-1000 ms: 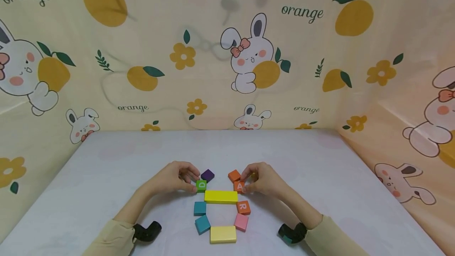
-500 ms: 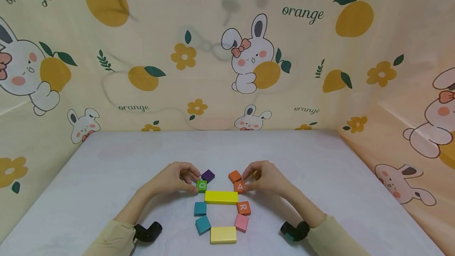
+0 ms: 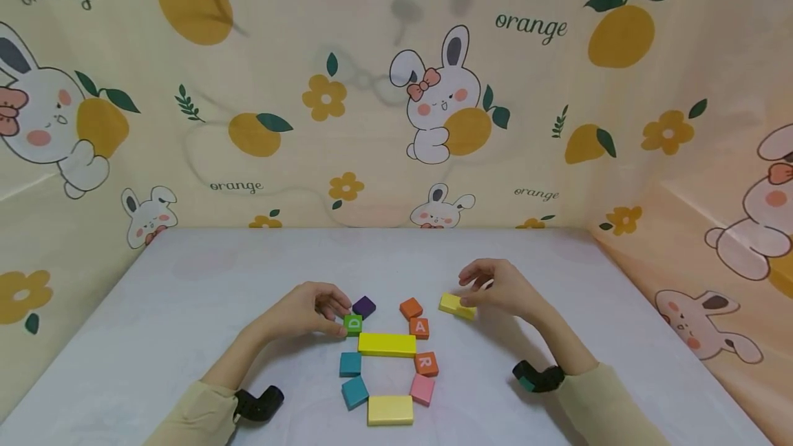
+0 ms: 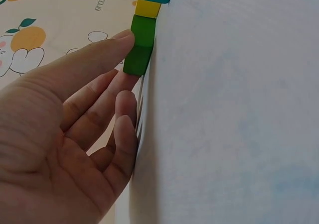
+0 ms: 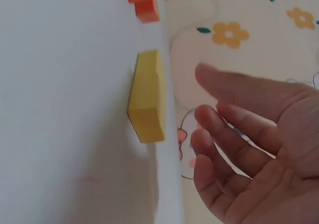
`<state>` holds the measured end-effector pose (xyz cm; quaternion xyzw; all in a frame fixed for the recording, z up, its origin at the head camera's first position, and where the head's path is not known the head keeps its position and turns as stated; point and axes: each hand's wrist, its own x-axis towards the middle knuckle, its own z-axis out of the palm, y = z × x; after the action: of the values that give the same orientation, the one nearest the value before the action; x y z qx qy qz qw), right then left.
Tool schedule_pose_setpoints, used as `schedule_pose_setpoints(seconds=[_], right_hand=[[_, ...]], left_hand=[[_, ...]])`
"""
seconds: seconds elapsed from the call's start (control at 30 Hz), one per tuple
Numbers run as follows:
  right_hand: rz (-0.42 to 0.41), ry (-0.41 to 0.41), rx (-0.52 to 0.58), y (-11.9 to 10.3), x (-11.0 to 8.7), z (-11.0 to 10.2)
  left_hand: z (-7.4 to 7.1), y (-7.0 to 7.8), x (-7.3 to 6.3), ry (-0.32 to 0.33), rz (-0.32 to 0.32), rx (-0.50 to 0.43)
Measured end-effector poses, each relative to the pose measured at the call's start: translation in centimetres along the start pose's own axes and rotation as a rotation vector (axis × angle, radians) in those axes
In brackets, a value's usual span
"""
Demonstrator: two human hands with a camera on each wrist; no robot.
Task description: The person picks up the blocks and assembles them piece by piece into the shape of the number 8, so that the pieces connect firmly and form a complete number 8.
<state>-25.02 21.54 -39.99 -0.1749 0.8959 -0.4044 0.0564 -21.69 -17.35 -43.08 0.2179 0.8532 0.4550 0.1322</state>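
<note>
My left hand pinches the green block marked D between thumb and fingertips; in the left wrist view the thumb lies against the green block. A purple block touches its far corner. My right hand hovers over a small yellow block, fingers loosely bent and holding nothing. In the right wrist view a gap separates that hand from the yellow block. An orange block marked A and a plain orange block lie to its left.
A long yellow block lies mid-figure. Nearer are teal blocks, an orange block marked R, a pink block and a pale yellow block. A printed cloth hangs behind the white table.
My right hand has left the orange A block and moved right and away from me, over the small yellow block, which now shows plainly. My left hand stays at the green block.
</note>
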Motion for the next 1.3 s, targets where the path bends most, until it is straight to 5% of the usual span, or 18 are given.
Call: schedule_pose_setpoints(seconds=[0.3,0.53,0.7,1.3], right_hand=[[0.035,0.04,0.064,0.5,-1.7,0.5],[0.254,0.117,0.22,0.2,-2.7,1.1],[0.33,0.138,0.324,0.2,-2.7,1.1],[0.312,0.152,0.261,0.0,-2.4,1.9]], left_hand=[[0.2,-0.1,0.3,-0.011,-0.035,-0.014],[0.0,0.2,0.5,-0.026,-0.036,-0.035],[-0.2,0.5,0.4,-0.021,-0.048,-0.036],[-0.3,0.3,0.6,-0.024,-0.063,-0.019]])
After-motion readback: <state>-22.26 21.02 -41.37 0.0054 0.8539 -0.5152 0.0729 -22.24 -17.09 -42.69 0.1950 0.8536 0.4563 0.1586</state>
